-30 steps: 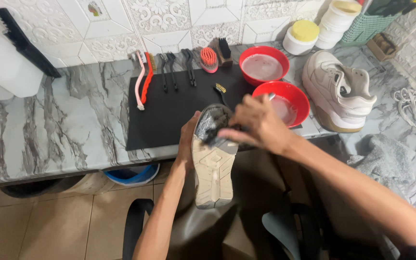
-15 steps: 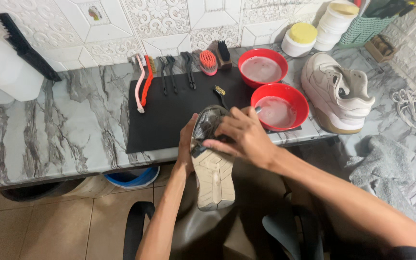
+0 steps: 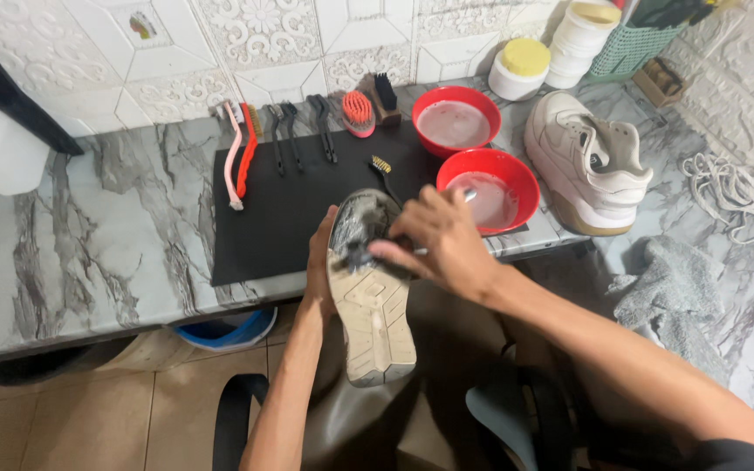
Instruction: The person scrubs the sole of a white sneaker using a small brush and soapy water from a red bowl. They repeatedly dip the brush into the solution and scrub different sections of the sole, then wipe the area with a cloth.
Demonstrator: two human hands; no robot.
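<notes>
My left hand (image 3: 318,262) grips a white sneaker (image 3: 368,292) turned sole up, just off the counter's front edge. My right hand (image 3: 442,240) holds a small brush (image 3: 361,258) whose dark head is pressed on the sole near the toe; its handle is mostly hidden in my fingers. Soapy grey foam covers the front part of the sole. Both forearms reach in from below.
A black mat (image 3: 307,205) lies on the marble counter (image 3: 89,244) with several brushes (image 3: 285,135) along its far edge. Two red bowls (image 3: 490,179) of cloudy water, the other white sneaker (image 3: 586,161), white laces (image 3: 735,196) and a grey cloth (image 3: 674,296) lie right. A blue basin (image 3: 224,331) sits under the counter.
My right hand with the brush has slid left and down along the sole, from the toe end toward its middle. The shoe has stayed in my left hand.
</notes>
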